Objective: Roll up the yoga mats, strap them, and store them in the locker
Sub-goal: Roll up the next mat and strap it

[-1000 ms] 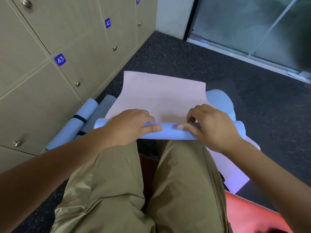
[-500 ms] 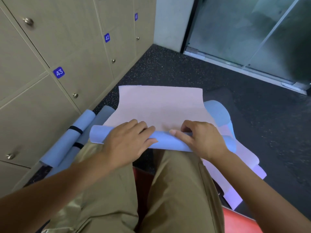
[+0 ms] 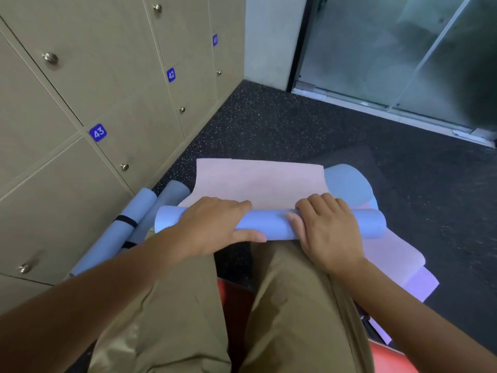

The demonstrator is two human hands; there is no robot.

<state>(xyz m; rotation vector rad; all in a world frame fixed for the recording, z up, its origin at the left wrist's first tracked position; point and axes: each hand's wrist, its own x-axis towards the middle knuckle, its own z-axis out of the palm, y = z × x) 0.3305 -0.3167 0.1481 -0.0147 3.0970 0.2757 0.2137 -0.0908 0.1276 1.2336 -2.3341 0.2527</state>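
Open dark floor point(image 3: 282, 125) stretches beyond the half-rolled mat point(image 3: 271, 224), toward the glass door point(image 3: 403, 49). Left of the mat, two strapped rolls point(image 3: 134, 224) fill the strip along the closed lockers point(image 3: 80, 103). Right of the mat, loose mats point(image 3: 390, 254) cover the floor. Both hands, left point(image 3: 212, 227) and right point(image 3: 325, 230), and the knees point(image 3: 290, 265) crowd the mat's near side.

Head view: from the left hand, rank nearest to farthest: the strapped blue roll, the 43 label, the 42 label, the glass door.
From the left hand:
1. Strapped blue roll, just left, on the floor by the lockers.
2. 43 label, up-left.
3. 42 label, farther along the lockers.
4. Glass door, far right corner.
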